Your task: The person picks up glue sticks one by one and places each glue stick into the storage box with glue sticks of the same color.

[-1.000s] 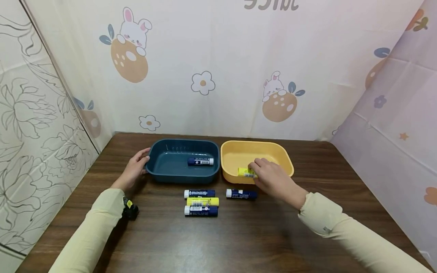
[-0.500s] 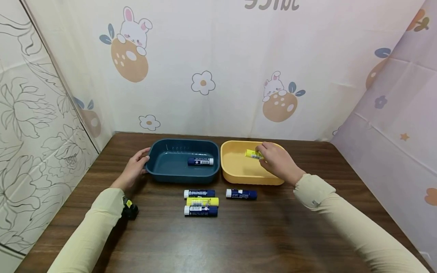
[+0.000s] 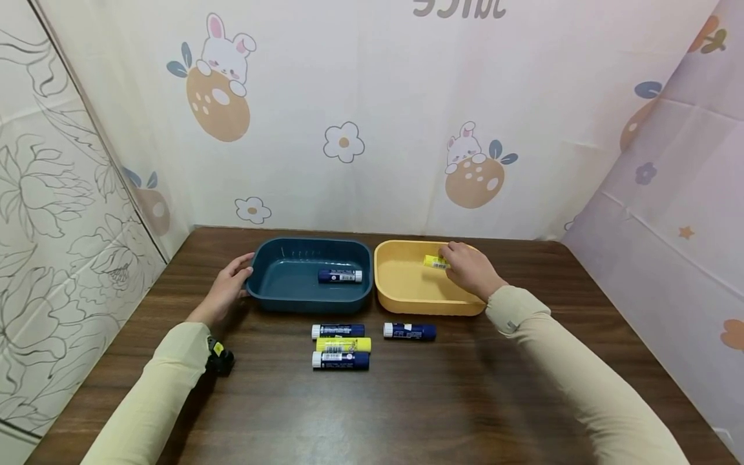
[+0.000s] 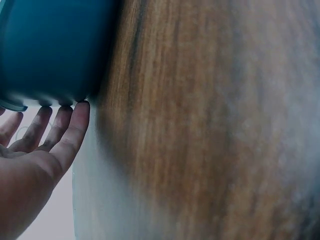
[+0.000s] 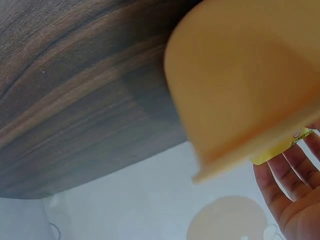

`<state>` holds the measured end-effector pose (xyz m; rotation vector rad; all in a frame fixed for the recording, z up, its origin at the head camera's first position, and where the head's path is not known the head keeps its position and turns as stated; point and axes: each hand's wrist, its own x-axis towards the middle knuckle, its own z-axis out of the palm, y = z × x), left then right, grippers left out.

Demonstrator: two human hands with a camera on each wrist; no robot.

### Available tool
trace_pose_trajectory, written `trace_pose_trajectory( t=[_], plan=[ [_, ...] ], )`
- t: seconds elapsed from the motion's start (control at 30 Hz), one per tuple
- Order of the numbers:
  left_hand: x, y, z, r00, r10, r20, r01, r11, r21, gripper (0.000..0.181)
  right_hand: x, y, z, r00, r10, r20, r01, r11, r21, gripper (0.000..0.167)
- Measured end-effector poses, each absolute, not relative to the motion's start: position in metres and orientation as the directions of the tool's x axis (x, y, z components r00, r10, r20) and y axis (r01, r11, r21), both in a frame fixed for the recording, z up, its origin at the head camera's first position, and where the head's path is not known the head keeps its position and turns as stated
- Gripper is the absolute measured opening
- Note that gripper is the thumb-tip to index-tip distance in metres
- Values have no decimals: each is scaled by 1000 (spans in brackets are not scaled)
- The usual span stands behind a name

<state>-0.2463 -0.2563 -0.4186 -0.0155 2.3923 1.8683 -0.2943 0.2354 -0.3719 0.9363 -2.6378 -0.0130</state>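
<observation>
My right hand (image 3: 469,270) holds a yellow glue stick (image 3: 436,262) by its right end, over the inside of the yellow bin (image 3: 430,305). In the right wrist view the bin's wall hides much of that glue stick (image 5: 272,152). My left hand (image 3: 225,289) touches the left end of the dark blue bin (image 3: 308,305); in the left wrist view the fingertips (image 4: 82,107) rest against its outer wall, fingers fairly straight. Inside the blue bin lies a dark blue glue stick (image 3: 339,276) with a white cap.
In front of the bins lie a blue glue stick (image 3: 338,331), a yellow one (image 3: 344,345) and another blue one (image 3: 341,360) in a stack of rows. A further blue glue stick (image 3: 409,331) lies to their right. A patterned curtain (image 3: 349,187) stands behind the table.
My right hand has moved from the yellow bin's front side towards its back, carrying the yellow glue stick, and then slightly right. The left hand has stayed at the blue bin.
</observation>
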Motion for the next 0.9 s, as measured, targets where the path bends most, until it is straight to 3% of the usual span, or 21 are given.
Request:
trace_pose_trajectory(
  t=[0.3, 0.6, 0.9],
  plan=[
    [-248, -258, -421, -993, 51, -102, -86, 249, 965, 51, -306, 234, -391, -772, -575, 270, -562, 816, 131, 18],
    [-249, -260, -421, -994, 50, -102, -86, 256, 963, 51, -310, 231, -397, -845, -508, 167, -504, 861, 72, 17],
    [-245, -256, -414, -993, 58, -103, -87, 235, 968, 50, -311, 231, -402, -840, -515, 172, -510, 857, 76, 18]
  ],
)
